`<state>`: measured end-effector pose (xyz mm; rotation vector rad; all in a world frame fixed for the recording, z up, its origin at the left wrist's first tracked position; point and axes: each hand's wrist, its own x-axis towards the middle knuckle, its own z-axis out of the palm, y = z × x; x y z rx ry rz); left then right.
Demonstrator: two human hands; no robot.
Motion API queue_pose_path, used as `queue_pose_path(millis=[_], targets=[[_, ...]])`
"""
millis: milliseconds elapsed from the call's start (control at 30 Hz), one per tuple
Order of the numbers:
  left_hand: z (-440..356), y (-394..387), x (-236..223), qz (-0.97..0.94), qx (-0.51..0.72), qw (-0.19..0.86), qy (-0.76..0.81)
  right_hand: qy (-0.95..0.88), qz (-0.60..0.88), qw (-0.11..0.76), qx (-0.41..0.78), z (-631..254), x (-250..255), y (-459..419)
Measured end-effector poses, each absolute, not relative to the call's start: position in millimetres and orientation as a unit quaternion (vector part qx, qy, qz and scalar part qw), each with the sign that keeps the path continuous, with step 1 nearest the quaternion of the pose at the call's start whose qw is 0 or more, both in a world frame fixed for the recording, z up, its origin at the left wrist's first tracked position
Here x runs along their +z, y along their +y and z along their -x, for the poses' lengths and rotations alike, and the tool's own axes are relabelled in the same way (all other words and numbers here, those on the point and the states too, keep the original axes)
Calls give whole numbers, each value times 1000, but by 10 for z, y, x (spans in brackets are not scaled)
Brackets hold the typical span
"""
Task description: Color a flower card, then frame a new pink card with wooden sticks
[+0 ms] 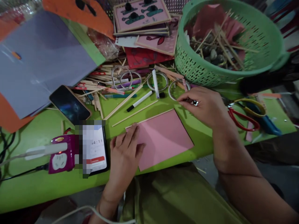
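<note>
A pink card (pixel 165 137) lies at the near edge of the green table, with a thin wooden stick (pixel 155 117) along its far edge. My left hand (pixel 127 146) rests flat on the card's left end, fingers stretched out and fingertips by the stick's end. Beyond the card's far right corner, my right hand (pixel 204 105) pinches at the near rim of a roll of clear tape (pixel 170 90). A small shiny spot shows under its fingers, too unclear to name. Another loose stick (pixel 135 113) and a capped white marker (pixel 139 101) lie just past the card.
A green basket (pixel 198 70) of sticks and stones stands back right. Scissors (pixel 245 119) lie right. Two phones (pixel 70 104) and a purple power adapter (pixel 63 155) with cables sit left. Framed pink pictures (pixel 142 18), purple sheets (pixel 46 62) and more tape rolls fill the back.
</note>
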<state>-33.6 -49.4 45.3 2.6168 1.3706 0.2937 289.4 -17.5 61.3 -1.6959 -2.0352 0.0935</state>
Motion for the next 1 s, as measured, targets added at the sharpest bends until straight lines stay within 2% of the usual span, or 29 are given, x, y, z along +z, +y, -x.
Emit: queue_pose_path(millis=[167,433,667,767,867,1000], targets=[[227,-335,508,-874,125,63,465,-736,619,271,31,-2893,571,-183],[-40,-29,592,-862,6,30,507,-734,610,299,23,-2869,628,-173],[-63,94,677,-832,74,-20,550,-666,650,362,-55,-3206,665,-649],[-181,51,712,-850,91,-6,519,-623,699,334,-108,-3618,609,-1052],[-354,-15,728,-886,56,26,460,-599,746,245,-159,-4017,514,-1381],[-539,-32,772,-894,-15,37,447,-598,781,152,-96,-4264,409,-1505]])
